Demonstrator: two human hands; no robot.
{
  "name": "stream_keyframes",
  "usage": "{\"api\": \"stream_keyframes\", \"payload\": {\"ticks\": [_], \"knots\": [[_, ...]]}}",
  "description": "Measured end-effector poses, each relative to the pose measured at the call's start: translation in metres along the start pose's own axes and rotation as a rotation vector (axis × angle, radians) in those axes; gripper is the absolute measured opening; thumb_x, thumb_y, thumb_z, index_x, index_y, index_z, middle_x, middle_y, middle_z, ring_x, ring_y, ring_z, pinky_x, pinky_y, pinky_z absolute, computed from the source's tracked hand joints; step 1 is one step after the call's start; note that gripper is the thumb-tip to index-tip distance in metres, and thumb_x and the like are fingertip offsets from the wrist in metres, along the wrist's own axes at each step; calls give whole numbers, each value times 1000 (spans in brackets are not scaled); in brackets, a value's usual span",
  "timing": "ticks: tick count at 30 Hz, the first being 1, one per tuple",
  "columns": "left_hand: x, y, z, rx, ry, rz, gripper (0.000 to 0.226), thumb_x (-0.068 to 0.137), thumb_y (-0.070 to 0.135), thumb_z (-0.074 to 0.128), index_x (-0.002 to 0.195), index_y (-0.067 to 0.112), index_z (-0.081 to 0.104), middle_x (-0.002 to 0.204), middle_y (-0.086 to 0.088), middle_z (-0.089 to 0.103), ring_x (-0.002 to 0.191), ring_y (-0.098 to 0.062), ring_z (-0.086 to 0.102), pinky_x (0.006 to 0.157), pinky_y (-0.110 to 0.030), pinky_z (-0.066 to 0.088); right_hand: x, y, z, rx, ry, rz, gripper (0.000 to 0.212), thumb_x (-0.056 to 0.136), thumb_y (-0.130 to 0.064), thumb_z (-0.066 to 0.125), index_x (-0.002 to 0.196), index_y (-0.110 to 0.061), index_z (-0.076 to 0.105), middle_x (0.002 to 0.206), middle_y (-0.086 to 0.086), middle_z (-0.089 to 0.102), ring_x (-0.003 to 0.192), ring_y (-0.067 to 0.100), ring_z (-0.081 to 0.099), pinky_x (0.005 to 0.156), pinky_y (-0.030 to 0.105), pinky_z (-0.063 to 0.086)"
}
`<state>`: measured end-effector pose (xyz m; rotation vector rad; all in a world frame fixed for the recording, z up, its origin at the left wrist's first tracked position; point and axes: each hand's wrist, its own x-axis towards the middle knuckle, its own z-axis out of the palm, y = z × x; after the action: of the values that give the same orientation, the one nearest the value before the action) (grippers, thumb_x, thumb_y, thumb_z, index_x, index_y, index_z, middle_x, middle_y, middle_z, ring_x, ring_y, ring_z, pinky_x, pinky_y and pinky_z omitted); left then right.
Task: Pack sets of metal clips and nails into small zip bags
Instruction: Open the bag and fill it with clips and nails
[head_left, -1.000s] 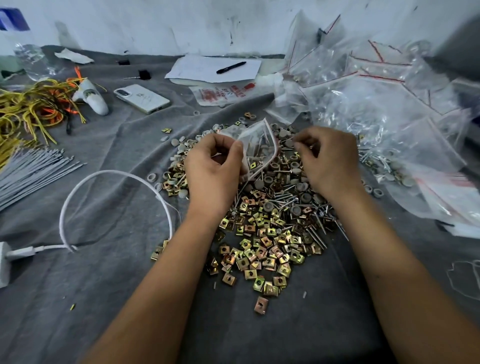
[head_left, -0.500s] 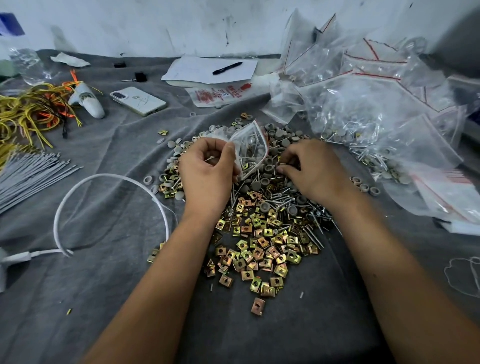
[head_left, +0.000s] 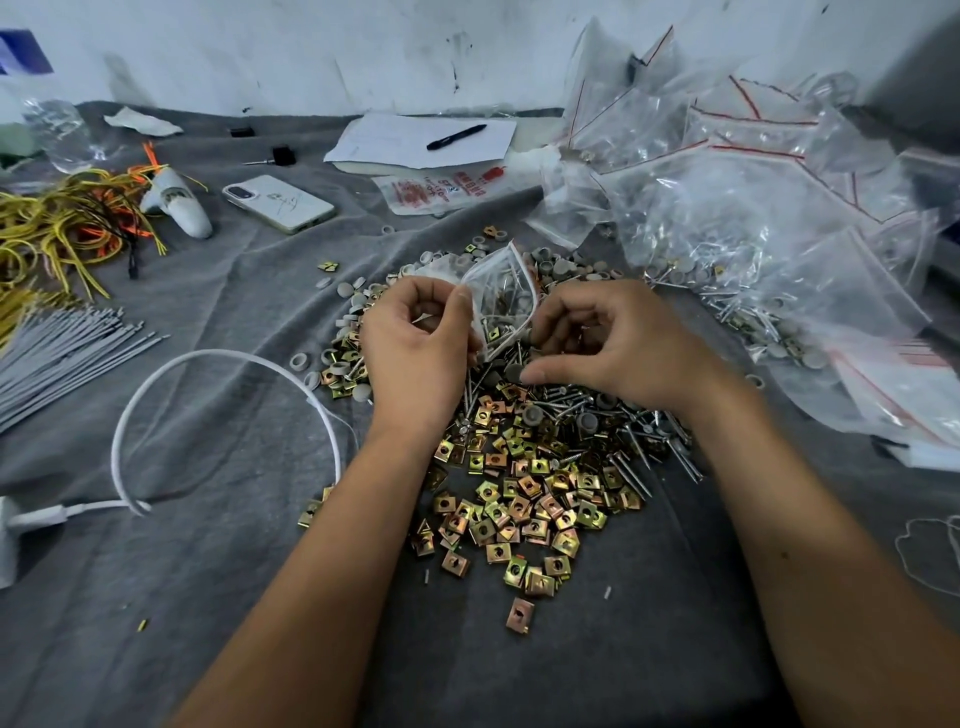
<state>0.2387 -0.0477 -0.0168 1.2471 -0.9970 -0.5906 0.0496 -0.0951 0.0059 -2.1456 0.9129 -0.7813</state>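
Head view, the only one. We see a grey cloth (head_left: 218, 597) spread as the work surface, with a heap of brass-coloured metal clips (head_left: 519, 499) at its middle, nails (head_left: 631, 465) strewn along the heap's right side, and grey caps (head_left: 558, 267) at its far side.

Left hand (head_left: 415, 345): fingers curled, thumb and forefinger pinching the mouth of a small zip bag (head_left: 501, 299), which it holds up just above the far part of the heap. We make out a few nails and at least one clip already inside.

Right hand (head_left: 618, 338): fingers curled just beside the bag's lower edge, thumb tip touching a grey cap on the heap. We cannot tell whether it has anything pinched; the fingertips are hidden behind the knuckles.

Handling, as we judge it: the bag is thin, limp film, light and slippery, and it sags shut unless the mouth is held apart, so the rim by the red zip line is the place to hold. The clips are small, stiff, with sharp edges, best pinched by their flat faces. The nails are thin and prone to roll, and their points could pierce the film, so they should go in head first.

Toward the far right corner of the cloth lies a pile of clear bags (head_left: 753, 208). Near the far edge sit a phone (head_left: 278, 202) and a pen (head_left: 457, 136) on paper.
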Motion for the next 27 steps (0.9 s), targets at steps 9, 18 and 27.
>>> {"api": "stream_keyframes", "payload": {"ticks": [9,18,27], "knots": [[-1,2,-1,6,-4,-26,12,99,10,65,87,8,65,57,4,65,50,-9,58,50,-24,50,-4,-5,-13,-447,-128,114,21,78,-38,87,93,-44,73,91,-28,54,86,-37,40,70,-11,26],[-1,2,-1,11,-13,-13,12,100,10,65,90,3,66,59,3,65,50,-10,59,52,-25,50,8,-1,7,-686,3,225,25,81,-46,83,80,-30,65,88,-9,59,88,16,59,79,35,52],[-1,2,-2,15,-11,-5,13,100,9,65,90,2,66,63,-4,66,52,-12,59,53,-27,52,6,4,8,-655,7,222,20,85,-37,81,81,-27,64,85,-13,46,90,16,53,76,28,38]]}}
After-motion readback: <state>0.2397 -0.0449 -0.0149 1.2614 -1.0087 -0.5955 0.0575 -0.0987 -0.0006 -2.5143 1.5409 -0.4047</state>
